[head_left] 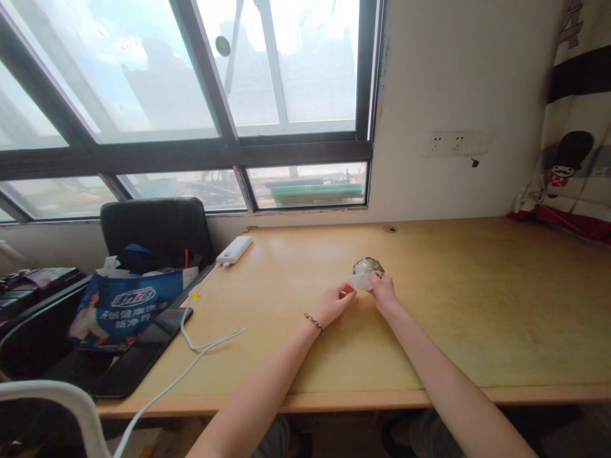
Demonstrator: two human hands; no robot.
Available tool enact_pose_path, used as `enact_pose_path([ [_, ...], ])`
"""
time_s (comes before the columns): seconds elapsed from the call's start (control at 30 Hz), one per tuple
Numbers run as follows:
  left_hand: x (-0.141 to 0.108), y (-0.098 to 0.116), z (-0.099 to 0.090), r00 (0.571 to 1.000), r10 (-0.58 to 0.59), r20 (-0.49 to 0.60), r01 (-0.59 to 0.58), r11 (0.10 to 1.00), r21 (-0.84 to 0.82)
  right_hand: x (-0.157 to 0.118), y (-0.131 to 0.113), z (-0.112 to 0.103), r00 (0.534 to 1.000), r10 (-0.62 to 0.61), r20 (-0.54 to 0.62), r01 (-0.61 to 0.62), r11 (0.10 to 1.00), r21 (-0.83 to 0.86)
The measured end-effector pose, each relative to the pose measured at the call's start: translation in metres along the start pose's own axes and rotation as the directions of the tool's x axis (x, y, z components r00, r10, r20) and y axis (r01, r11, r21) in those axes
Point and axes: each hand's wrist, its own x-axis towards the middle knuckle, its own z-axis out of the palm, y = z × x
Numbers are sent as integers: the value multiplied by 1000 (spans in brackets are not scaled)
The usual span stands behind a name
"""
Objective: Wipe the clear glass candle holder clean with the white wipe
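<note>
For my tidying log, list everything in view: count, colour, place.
Table: one, yellowish, centre
Window: one, dark-framed, back left
Poles: several, green, outside window
Wall: one, white, behind table
Socket plate: one, white, on wall
Small object: one, black, below socket plate
Curtain: one, multicoloured, right
Chair: one, black, left
Bag: one, blue-white, on chair
Clutter: uncountable, mostly black, far left
Flat panel: one, black, left table edge
Power bank: one, white, table's left
Cable: one, white, table's left
Thick tube: one, white, bottom left
Pale piece: one, whitish, centre
Round item: one, silvery, behind pale piece
Bracelet: one, dark, left wrist
Left hand: one, bare, at pale piece
Right hand: one, bare, on pale piece
Legs: two, grey-clad, below table
</note>
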Motion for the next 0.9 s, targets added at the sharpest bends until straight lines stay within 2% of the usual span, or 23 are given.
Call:
enact_pose_path([
  [0.1,-1,2,1,1000,-2,20,1,999,38,-5,4,4,1000,-8,-25,6,999,-53],
  [0.2,1,-4,1,998,-53,-38,57,993,108,-10,4,8,997,-77,16,79,990,-118],
  [0.37,7,-19,1,982,-95,-161,116,985,128,-18,-6,12,958,-162,235,213,954,-209],
  [0.5,8,-26,-4,951,-142,-274,187,971,146,-28,-16,12,909,-239,342,372,836,-404],
  [0.6,7,-23,-7,932,-138,-336,200,967,158,-34,-21,10,853,-293,431,484,753,-446],
  [0.67,6,-19,-8,925,-151,-348,210,968,139,-36,-22,9,842,-301,448,511,713,-480],
  [0.8,3,-11,-7,916,-156,-370,216,968,129,-37,-22,9,865,-295,406,494,647,-582],
  [0.9,2,-9,-6,917,-111,-383,185,969,162,-37,-22,9,881,-299,367,471,625,-622],
])
